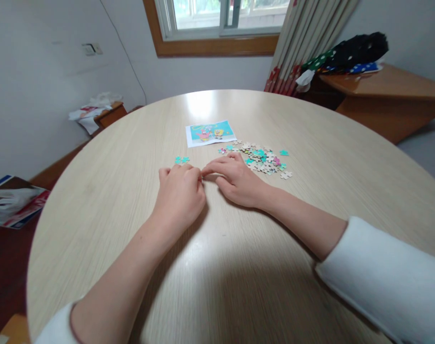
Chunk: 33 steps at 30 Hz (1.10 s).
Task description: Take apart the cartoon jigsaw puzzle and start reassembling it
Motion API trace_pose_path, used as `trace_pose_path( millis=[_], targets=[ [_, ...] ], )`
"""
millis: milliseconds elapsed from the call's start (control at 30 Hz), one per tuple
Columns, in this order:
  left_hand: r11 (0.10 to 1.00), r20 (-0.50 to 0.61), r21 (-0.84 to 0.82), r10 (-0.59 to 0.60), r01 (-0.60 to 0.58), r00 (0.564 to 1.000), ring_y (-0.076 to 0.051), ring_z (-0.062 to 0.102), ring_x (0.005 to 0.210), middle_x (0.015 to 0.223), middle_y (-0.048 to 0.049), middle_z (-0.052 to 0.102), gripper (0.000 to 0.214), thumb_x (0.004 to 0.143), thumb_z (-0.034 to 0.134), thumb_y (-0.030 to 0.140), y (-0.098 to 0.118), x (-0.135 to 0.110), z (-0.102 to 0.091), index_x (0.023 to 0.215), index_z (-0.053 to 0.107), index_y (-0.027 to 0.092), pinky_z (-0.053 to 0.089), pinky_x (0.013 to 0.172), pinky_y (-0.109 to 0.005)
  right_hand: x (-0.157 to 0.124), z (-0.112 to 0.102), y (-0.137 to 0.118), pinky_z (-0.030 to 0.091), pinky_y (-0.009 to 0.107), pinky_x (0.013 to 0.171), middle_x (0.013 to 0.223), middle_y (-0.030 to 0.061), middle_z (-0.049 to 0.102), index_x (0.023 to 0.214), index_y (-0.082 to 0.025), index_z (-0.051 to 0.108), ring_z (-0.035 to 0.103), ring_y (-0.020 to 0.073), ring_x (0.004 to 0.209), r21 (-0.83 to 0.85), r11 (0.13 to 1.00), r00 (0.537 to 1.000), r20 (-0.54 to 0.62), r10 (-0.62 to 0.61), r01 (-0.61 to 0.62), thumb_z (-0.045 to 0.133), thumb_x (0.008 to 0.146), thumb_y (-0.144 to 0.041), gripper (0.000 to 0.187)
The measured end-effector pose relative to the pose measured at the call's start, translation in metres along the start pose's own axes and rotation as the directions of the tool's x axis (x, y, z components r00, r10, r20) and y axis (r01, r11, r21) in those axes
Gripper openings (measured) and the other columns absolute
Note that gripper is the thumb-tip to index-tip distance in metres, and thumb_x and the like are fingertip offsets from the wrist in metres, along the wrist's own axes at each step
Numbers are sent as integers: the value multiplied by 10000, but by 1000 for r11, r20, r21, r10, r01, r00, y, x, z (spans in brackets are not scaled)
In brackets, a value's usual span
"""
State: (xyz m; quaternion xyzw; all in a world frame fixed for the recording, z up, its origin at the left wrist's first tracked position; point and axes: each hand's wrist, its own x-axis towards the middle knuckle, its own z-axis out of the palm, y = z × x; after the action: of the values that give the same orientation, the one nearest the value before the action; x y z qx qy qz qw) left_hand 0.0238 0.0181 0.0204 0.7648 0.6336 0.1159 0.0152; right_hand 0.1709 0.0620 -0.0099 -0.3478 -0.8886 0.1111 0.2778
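My left hand (pixel 181 193) rests on the table with its fingers curled and closed. Its fingertips point away from me, and anything under or between them is hidden. Just beyond it lies a small group of joined turquoise puzzle pieces (pixel 182 160). My right hand (pixel 235 180) is beside it, the index finger stretched to the left hand's thumb side and the thumb apart below; no piece shows in it. A loose heap of puzzle pieces (pixel 263 160) lies right behind the right hand, some turquoise or pink, many pale side up. A cartoon reference picture (pixel 212 133) lies farther back.
A round wooden table (pixel 106 200) carries everything. Beyond it are a window (pixel 220 21), a curtain (pixel 303 38) and, at the right, a wooden cabinet (pixel 392 86) with cloth on top. A small stand (pixel 111 114) with papers is at the left.
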Motion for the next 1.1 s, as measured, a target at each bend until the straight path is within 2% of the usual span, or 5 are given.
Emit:
trace_pose_path(
  millis=[200, 367, 600, 800, 1100],
  targets=[
    [995, 95, 49, 80, -85, 992, -292, 510, 1014, 1022, -135, 640, 305, 832, 334, 129, 13, -11, 6, 852, 636, 163, 358, 853, -454, -5, -5, 13, 268, 397, 919, 1029, 55, 697, 1010, -210, 661, 565, 216, 1017, -45, 989, 983, -125, 133, -139, 367, 823, -95, 367],
    [985, 165, 170, -5, -23, 986, -331, 500, 1024, 1050, -184, 587, 284, 822, 354, 150, 19, -17, 5, 944, 608, 125, 348, 874, -508, -8, -6, 18, 267, 409, 920, 1057, 71, 697, 1042, -204, 658, 573, 223, 1029, -58, 986, 983, -101, 152, -158, 368, 817, -92, 384],
    [996, 81, 91, 2, -10, 997, -348, 385, 1263, 1339, -201, 477, 375, 844, 334, 159, 18, -15, 10, 1165, 524, 117, 270, 1011, -585, -9, -5, 8, 223, 441, 984, 1196, 73, 641, 1171, -227, 595, 483, 235, 1209, -84, 996, 998, 68, -8, 13, 379, 784, -84, 465],
    [998, 100, 6, 68, -69, 993, -298, 287, 1377, 1430, -189, 409, 438, 866, 295, 183, 11, -10, 26, 1279, 424, 116, 94, 1094, -644, -7, -3, 22, 221, 473, 981, 1218, 119, 622, 1188, -198, 558, 471, 262, 1217, -209, 959, 974, -161, 159, -191, 365, 810, -87, 439],
    [992, 97, 91, -91, 82, 991, -340, 259, 1390, 1441, -230, 379, 373, 923, 261, 312, 7, -9, 24, 1172, 476, 138, 93, 1067, -683, -7, 2, 25, 178, 544, 1031, 1280, 156, 576, 1280, -144, 478, 385, 304, 1295, -328, 914, 971, -76, 228, -240, 348, 836, -126, 462]
  ],
)
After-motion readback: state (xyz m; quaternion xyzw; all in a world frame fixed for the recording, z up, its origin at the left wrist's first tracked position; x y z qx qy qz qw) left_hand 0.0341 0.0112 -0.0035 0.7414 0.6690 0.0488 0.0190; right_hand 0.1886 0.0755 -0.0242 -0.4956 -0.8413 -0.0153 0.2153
